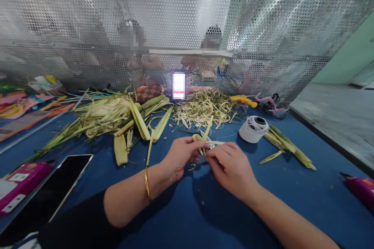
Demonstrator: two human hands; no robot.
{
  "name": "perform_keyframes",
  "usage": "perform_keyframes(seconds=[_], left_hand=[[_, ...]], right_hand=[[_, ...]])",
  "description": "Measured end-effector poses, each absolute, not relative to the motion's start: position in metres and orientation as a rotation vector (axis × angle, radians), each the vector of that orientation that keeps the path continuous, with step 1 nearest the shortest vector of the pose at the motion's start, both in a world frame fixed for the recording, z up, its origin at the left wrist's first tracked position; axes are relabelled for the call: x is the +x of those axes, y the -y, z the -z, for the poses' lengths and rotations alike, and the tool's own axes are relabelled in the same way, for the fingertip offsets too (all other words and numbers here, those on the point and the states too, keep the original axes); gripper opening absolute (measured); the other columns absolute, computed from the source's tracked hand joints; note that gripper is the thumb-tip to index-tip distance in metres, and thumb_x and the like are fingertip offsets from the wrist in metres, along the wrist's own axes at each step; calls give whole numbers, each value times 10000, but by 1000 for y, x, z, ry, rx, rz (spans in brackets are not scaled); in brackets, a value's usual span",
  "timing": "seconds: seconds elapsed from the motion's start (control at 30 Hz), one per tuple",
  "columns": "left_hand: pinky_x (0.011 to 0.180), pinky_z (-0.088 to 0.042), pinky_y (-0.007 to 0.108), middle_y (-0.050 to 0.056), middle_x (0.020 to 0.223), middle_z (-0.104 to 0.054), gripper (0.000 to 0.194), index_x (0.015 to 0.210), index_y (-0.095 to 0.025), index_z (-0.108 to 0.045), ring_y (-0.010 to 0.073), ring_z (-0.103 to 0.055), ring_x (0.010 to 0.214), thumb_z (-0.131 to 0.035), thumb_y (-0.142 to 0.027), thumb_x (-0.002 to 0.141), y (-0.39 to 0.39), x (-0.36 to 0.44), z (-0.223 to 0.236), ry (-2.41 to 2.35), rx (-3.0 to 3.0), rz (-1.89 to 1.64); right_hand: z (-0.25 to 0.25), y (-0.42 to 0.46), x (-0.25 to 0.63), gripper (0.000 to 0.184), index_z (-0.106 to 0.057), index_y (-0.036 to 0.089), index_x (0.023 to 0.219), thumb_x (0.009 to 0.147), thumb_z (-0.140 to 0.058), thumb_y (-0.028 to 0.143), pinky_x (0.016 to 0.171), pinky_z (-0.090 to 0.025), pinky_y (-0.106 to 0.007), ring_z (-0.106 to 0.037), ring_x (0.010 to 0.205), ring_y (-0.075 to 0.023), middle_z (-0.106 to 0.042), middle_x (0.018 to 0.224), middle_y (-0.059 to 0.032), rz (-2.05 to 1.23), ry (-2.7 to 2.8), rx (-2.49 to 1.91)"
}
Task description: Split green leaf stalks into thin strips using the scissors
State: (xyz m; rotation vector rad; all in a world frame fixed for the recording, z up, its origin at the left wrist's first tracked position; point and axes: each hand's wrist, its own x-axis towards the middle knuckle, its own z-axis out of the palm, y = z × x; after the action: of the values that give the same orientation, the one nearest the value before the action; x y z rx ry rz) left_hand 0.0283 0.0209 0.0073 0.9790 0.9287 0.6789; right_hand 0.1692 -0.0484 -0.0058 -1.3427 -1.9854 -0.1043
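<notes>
In the middle of the view, my left hand (181, 153) pinches a folded pale green leaf strip (208, 128) between thumb and fingers; one end sticks up. Right beside it, my right hand (235, 167) is closed around small scissors (212, 146), whose red handle shows partly under the palm. The blades point away, close to the strip, and I cannot tell whether they touch it. A pale strip end also lies at the right fingertips. My fingers hide much of the fold. A scrap of leaf (192, 167) lies on the blue table (201, 218) below.
Behind my hands lie long leaves (108, 109) and a heap of shredded trimmings (204, 107). To the right are a white thread spool (253, 129), leaf stalks (292, 148) and a yellow tool (244, 100). A phone (49, 194) and magenta power strip (22, 186) lie left. A perforated screen (181, 15) stands behind.
</notes>
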Motion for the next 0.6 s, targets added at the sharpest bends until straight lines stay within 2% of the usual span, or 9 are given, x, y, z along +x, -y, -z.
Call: perform_keyframes(seconds=[0.13,0.2,0.27,0.37,0.43,0.53,0.6], left_hand=[[574,-434,204,46,737,-687,98,677,-136,-664,92,-561,605,-689,-231,681,-20,29,-4,-959,1004,-723],[580,-431,206,52,740,-694,93,690,-139,-654,94,-568,615,-677,-228,699,-20,29,-4,-979,1016,-739],[578,-430,212,64,754,-705,96,698,-143,-648,105,-584,636,-680,-234,700,-21,29,-5,-990,1047,-738],[534,-418,216,83,770,-712,130,700,-141,-655,116,-584,622,-696,-263,683,-20,29,-6,-962,1099,-693],[506,-406,210,87,777,-711,145,704,-136,-662,107,-564,588,-708,-268,665,-20,29,-6,-946,1104,-686],[505,-408,194,85,805,-713,155,713,-134,-662,88,-547,572,-712,-270,656,-19,30,-5,-949,1063,-742],[507,-410,187,80,811,-713,167,723,-132,-663,84,-550,572,-711,-280,661,-18,31,-4,-938,1035,-758]], right_hand=[[15,45,161,261,-614,178,669,842,-566,368,590,-418,-264,-569,594,-135,-621,621,-7,-888,1402,-1410],[16,41,164,292,-647,166,728,766,-652,455,546,-432,-234,-565,555,-111,-620,636,2,-1201,987,-1358],[14,38,169,345,-672,158,805,650,-765,451,506,-433,-197,-569,543,-89,-626,667,11,-1295,661,-1279],[12,36,174,390,-684,146,823,529,-862,330,471,-443,-165,-572,524,-73,-629,655,20,-1321,439,-1177],[12,37,174,327,-679,139,767,538,-863,283,464,-460,-168,-566,498,-72,-620,613,22,-1366,366,-1152],[12,40,171,258,-644,134,652,615,-827,312,444,-468,-174,-537,439,-67,-578,529,29,-1431,345,-1136],[12,41,168,271,-665,122,691,635,-817,339,443,-472,-174,-542,442,-67,-599,551,16,-1457,373,-1127]])
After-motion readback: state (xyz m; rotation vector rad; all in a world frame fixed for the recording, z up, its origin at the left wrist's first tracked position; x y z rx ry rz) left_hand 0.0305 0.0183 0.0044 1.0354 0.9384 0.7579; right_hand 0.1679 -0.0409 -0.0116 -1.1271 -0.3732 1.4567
